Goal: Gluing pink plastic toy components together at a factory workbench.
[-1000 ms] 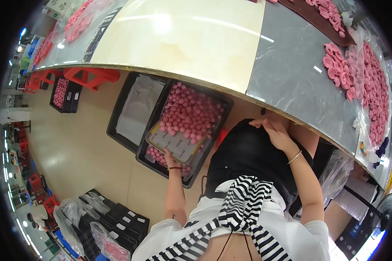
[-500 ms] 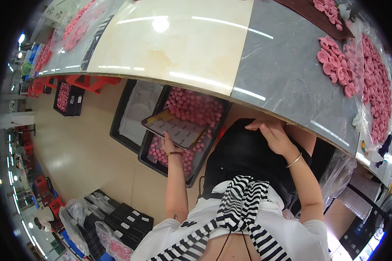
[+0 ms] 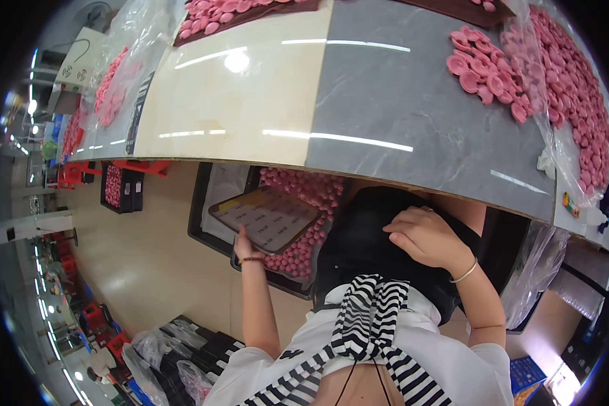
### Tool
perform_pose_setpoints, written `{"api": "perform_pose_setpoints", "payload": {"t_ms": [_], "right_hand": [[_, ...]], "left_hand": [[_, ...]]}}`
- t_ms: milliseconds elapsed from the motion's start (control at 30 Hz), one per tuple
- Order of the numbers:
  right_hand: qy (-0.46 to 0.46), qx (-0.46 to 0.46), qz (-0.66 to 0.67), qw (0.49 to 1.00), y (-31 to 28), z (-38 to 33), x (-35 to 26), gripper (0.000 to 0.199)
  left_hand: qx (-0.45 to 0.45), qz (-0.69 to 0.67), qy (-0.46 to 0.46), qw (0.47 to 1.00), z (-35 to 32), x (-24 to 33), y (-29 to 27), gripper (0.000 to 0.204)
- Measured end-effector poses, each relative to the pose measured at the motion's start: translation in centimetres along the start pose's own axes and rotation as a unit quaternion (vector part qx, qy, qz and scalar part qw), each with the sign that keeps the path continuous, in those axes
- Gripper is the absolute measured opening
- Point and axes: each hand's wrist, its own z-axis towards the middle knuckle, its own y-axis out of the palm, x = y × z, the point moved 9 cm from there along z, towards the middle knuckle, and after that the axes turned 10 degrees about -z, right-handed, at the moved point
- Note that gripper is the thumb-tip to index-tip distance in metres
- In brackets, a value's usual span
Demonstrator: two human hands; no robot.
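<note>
Head view: left fingers [image 3: 242,235] grip the tray [image 3: 267,218] edgewise, seemingly steadying it above pink balls [image 3: 296,262]; right fingers [image 3: 407,220] rest loose, empty.

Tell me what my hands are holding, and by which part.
Your left hand holds the dark-rimmed, rounded rectangular tray with a pale patterned surface by its near edge. No held thing shows in your right hand.

No legible text: tray [image 3: 295,219] carries repeated dark marks [image 3: 260,218] (too small); black crate [image 3: 132,204], white label [image 3: 138,187].
</note>
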Motion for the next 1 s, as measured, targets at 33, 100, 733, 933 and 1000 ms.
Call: {"api": "perform_pose_setpoints", "payload": {"t_ms": [33,100,733,933,1000], "right_hand": [[-0.006,-0.002,-0.009,1.0,-0.5,-0.9,-0.2,0.025],[-0.005,0.002,0.001,1.0,-1.6,-2.5,0.1,0.024],[-0.001,0.082,0.158,0.984,-7.7,-8.4,3.0,0.014],[0.034,0.16,0.121,0.979,-12.8,-10.6,2.7,0.017],[0.063,0.196,0.083,0.975,-14.8,-13.1,3.5,0.022]], "left_hand": [[-0.008,-0.002,0.0,1.0,-1.2,0.5,-1.2,0.044],[-0.035,0.04,0.018,0.998,-3.3,2.4,-3.0,0.048],[-0.072,-0.096,0.488,0.864,-28.3,22.3,-7.5,0.056],[-0.416,-0.216,0.222,0.855,-24.8,18.2,12.6,0.055],[-0.245,-0.213,0.257,0.91,-27.6,15.5,18.0,0.054]]}}
